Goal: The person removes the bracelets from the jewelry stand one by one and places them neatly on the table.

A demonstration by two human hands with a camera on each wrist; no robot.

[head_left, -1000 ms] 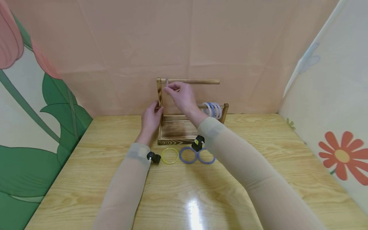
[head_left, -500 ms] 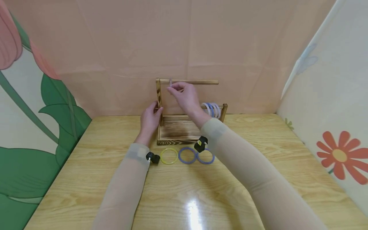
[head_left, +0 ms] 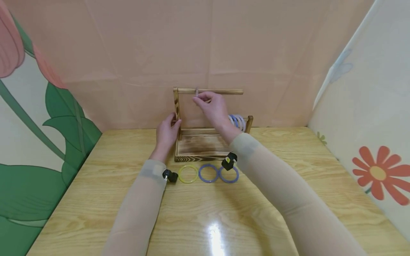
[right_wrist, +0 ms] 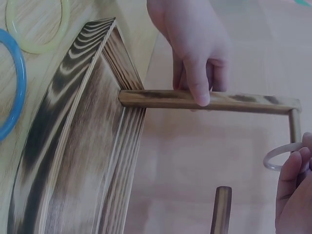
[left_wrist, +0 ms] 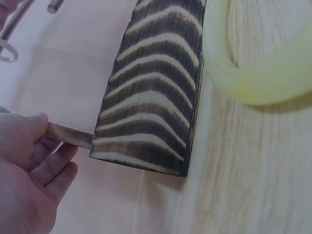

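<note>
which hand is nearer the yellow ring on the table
Left. The left hand grips the rack's post, up and left of the yellow ring; the right hand is higher, at the top bar.

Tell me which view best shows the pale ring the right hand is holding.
The right wrist view: the pale ring shows as a clear arc pinched by the right hand, beside the stand's upright post. The head view gives only a thin sliver at the top rod. The left wrist view shows none of it clearly.
</note>
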